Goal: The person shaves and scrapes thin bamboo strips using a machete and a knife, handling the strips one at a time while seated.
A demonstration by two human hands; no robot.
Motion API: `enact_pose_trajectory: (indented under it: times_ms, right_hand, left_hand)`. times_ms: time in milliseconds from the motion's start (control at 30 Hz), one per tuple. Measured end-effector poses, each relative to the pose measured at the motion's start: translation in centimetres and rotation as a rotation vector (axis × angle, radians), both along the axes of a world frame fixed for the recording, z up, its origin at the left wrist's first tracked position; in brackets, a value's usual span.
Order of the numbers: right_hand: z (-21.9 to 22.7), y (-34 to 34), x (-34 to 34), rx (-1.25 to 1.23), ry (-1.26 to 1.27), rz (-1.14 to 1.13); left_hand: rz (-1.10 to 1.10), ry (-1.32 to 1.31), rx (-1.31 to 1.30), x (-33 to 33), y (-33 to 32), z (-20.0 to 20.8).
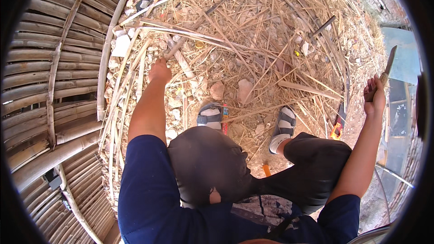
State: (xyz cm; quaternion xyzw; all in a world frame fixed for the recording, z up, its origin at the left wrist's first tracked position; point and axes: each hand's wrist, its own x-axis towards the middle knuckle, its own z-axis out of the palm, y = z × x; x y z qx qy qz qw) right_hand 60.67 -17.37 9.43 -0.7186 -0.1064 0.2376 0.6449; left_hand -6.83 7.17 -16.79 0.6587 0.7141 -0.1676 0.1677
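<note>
My left hand (159, 70) is closed around the near end of a long, thin wooden stick (195, 26), which slants away up and to the right over the straw. Beneath it lies a thicker pale piece of wood (183, 64). Out at the right, my right hand (375, 96) grips the handle of a knife (391, 61), its long blade pointing up and away from the stick. The far end of the stick blends into the litter, so I cannot tell where it stops.
A bamboo slat wall (34, 68) rises at the left. Split bamboo strips (217, 41), straw and stones (245, 91) cover the ground. An orange-handled saw (337, 129) lies right of my sandalled feet (282, 124). A pale blue panel (400, 54) stands at the right.
</note>
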Motion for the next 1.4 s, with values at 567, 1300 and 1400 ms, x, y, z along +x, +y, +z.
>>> enact_pose_trajectory:
  times_ms: [567,1300,1400]
  right_hand:
    - [1.6,3.5,-8.0,0.098,0.111,0.023]
    - [4.9,2.8,-14.5,0.052,-0.067,0.378]
    - [5.1,2.1,-14.0,0.04,-0.135,0.437]
  left_hand:
    - [-0.063,-0.398,0.327,-6.3,-3.5,11.6]
    - [-0.11,-0.062,0.5,-13.2,-18.0,42.5]
    - [-0.029,-0.109,0.42,-14.4,-20.7,46.0]
